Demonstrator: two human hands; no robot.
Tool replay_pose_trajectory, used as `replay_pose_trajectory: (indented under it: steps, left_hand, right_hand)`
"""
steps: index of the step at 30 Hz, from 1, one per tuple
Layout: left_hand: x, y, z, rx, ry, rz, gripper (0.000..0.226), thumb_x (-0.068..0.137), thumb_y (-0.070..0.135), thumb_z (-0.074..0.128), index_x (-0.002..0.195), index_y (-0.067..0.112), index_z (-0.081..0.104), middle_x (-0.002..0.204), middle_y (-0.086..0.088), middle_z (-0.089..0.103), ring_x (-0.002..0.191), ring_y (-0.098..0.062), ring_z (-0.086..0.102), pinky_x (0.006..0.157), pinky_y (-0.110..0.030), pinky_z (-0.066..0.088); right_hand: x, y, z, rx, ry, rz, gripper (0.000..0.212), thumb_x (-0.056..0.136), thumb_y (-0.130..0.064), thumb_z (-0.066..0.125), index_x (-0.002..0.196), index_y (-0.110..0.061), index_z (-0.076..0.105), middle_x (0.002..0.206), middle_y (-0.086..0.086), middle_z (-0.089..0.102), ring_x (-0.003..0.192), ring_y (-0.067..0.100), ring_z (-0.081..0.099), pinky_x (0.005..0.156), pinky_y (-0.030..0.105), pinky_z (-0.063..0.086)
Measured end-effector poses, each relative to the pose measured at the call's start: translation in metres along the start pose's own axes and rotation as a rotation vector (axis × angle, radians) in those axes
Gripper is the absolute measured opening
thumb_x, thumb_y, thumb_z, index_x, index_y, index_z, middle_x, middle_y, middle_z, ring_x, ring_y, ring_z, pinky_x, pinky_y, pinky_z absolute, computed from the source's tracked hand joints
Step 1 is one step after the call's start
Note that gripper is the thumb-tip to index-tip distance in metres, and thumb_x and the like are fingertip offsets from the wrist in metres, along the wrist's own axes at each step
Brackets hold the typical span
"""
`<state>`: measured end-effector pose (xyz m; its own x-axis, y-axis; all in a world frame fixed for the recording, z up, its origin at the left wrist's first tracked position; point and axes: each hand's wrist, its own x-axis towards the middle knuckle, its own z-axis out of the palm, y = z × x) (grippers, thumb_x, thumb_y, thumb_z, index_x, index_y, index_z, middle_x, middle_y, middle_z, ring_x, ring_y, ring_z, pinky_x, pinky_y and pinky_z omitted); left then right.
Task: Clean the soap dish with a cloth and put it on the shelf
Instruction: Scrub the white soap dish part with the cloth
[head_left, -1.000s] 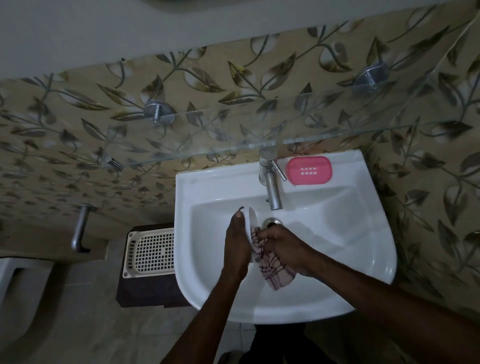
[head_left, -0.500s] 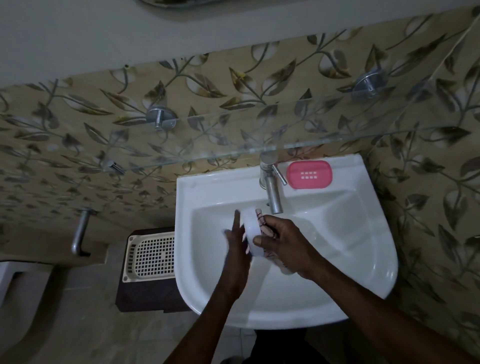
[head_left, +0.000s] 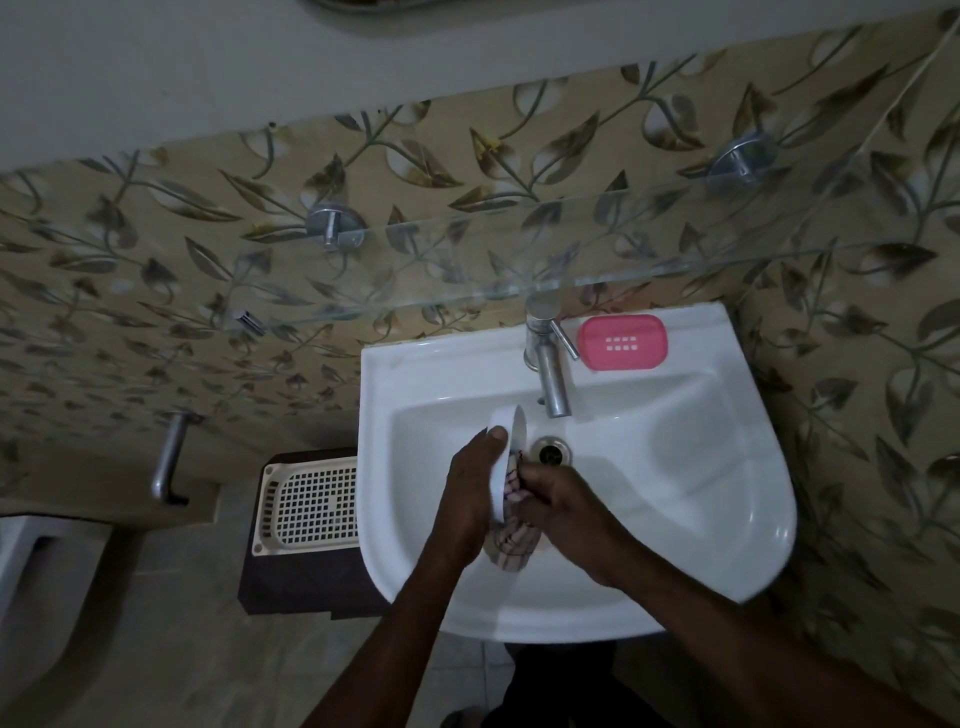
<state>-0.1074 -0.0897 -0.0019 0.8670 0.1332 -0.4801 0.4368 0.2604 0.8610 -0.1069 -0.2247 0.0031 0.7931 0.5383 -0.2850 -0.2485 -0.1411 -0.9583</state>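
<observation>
Over the white sink basin, my left hand holds a white soap dish on its edge, upright. My right hand grips a checked cloth and presses it against the dish's inner face; the cloth's loose end hangs below both hands. A pink perforated soap dish insert lies on the sink's back ledge, right of the tap. The glass shelf runs along the wall above the sink.
A steel tap stands at the back of the sink, with the drain just beyond my hands. A cream lattice basket sits on a dark box left of the sink. Leaf-patterned tiles cover the walls.
My right hand with the cloth has slid down the dish from its upper part to its lower part, and the cloth's end hangs out again below the hands. The dish stays upright in my left hand.
</observation>
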Motion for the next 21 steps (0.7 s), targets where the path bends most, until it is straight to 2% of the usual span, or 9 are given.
replay_pose_trajectory:
  steps: [2,5,8,11,13,15,18,21]
  left_hand:
    - [-0.006,-0.002,-0.004,0.058,-0.067,0.166,0.041,0.095,0.038,0.051,0.112,0.001,0.060,0.090,-0.009,0.067,0.082,-0.023,0.063,0.073,-0.035,0.053]
    - [-0.012,-0.006,-0.008,0.213,-0.123,0.239,0.058,0.093,0.041,0.050,0.143,0.011,0.045,0.124,-0.006,0.066,0.112,-0.024,0.063,0.096,-0.041,0.051]
    - [-0.020,-0.016,-0.007,0.252,-0.115,0.258,0.057,0.095,0.040,0.047,0.144,0.012,0.044,0.135,-0.009,0.060,0.126,-0.026,0.056,0.108,-0.050,0.043]
    - [-0.017,-0.010,-0.005,0.189,-0.116,0.197,0.049,0.098,0.033,0.049,0.145,0.018,0.044,0.141,-0.008,0.057,0.131,-0.028,0.053,0.109,-0.054,0.040]
    - [-0.013,-0.002,-0.001,0.178,-0.146,0.148,0.042,0.095,0.022,0.059,0.136,0.023,0.054,0.130,-0.006,0.065,0.121,-0.027,0.061,0.100,-0.047,0.050]
    - [-0.013,0.002,0.004,0.131,-0.085,0.115,0.037,0.090,0.018,0.068,0.126,0.023,0.061,0.117,-0.007,0.071,0.110,-0.029,0.067,0.091,-0.045,0.056]
    - [-0.014,0.002,0.004,0.042,-0.034,0.040,0.035,0.090,0.024,0.067,0.124,0.018,0.063,0.115,-0.013,0.072,0.108,-0.033,0.068,0.090,-0.048,0.056]
    - [-0.016,-0.002,-0.004,0.017,-0.044,-0.044,0.035,0.095,0.030,0.059,0.125,0.011,0.062,0.118,-0.019,0.070,0.110,-0.036,0.066,0.094,-0.050,0.053]
  right_hand:
    - [0.002,-0.010,0.001,0.266,0.047,0.081,0.032,0.090,0.010,0.047,0.107,-0.003,0.071,0.107,0.015,0.074,0.103,0.029,0.070,0.094,0.040,0.055]
    - [0.007,-0.018,-0.005,0.584,0.155,0.176,0.031,0.090,0.011,0.047,0.097,-0.002,0.074,0.097,0.019,0.074,0.091,0.031,0.071,0.087,0.040,0.054]
    - [0.015,-0.027,-0.018,0.744,0.211,0.181,0.026,0.091,0.007,0.048,0.099,0.002,0.072,0.091,0.017,0.073,0.081,0.026,0.072,0.077,0.034,0.058]
    - [0.015,-0.031,-0.019,0.696,0.244,0.205,0.023,0.093,0.005,0.050,0.097,-0.001,0.072,0.086,0.015,0.074,0.075,0.023,0.072,0.070,0.032,0.060]
    - [0.015,-0.031,-0.017,0.638,0.259,0.235,0.023,0.093,0.004,0.050,0.101,-0.001,0.071,0.090,0.018,0.073,0.079,0.026,0.071,0.072,0.034,0.059]
    - [0.013,-0.031,-0.017,0.612,0.259,0.260,0.023,0.092,0.004,0.054,0.108,0.001,0.069,0.100,0.023,0.073,0.088,0.033,0.071,0.079,0.041,0.059]
    - [0.006,-0.031,-0.021,0.563,0.331,0.281,0.023,0.091,0.003,0.056,0.109,0.000,0.068,0.104,0.025,0.073,0.094,0.038,0.071,0.085,0.049,0.057]
    - [-0.007,-0.033,-0.031,0.367,0.441,0.239,0.024,0.094,0.000,0.049,0.104,-0.009,0.069,0.101,0.020,0.074,0.092,0.035,0.072,0.085,0.054,0.057]
